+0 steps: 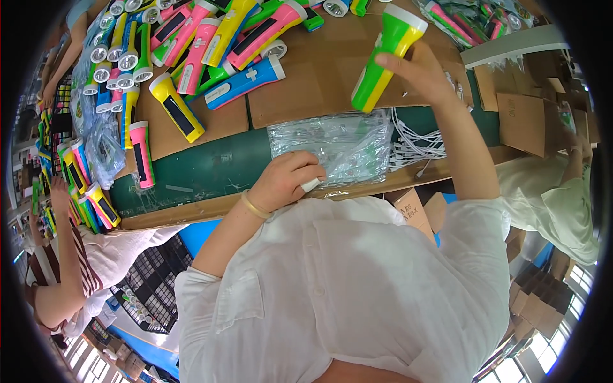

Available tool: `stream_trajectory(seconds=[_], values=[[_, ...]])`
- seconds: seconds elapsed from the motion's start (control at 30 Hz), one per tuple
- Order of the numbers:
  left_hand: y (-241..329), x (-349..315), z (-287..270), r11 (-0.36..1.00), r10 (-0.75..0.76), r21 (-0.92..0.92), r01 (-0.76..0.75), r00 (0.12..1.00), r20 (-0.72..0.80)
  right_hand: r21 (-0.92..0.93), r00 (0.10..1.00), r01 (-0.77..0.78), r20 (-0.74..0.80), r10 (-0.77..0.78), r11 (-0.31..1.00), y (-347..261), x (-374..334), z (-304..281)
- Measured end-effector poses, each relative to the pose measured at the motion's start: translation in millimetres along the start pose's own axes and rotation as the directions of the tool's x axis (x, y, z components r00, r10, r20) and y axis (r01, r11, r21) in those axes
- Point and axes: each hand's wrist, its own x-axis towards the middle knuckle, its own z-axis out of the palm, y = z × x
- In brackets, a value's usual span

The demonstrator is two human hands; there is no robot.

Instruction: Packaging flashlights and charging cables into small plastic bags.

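Clasping a green-and-yellow flashlight [375,78], the right hand [424,71] could, if loosened, drop it beyond the left hand's [284,180] curled fingers [309,172], hold unclear.

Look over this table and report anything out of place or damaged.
No damage or spill is evident in this view. The white cables look untidy: they lie in a loose, crossing tangle beside the flat clear plastic bags. The flashlights are heaped at mixed angles.

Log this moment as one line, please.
right hand: holding green-yellow flashlight | left hand: at clear plastic bags | beside bags: white cables | upper left: flashlight pile
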Motion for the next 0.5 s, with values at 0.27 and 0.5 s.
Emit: stream_trajectory(seconds=[0.27,0.5], values=[[11.2,-3.7,8.6,0.999,0.031,-0.033,-0.033,0.997,-0.075,0.282,0.975,-0.187,-0.065,0.213,0.941,11.7,-69.0,94.0],[14.4,-9.2,11.7,1.0,-0.025,-0.021,0.022,0.99,-0.138,0.09,0.976,-0.164,-0.131,0.175,0.982,8.1,-83.9,99.5]])
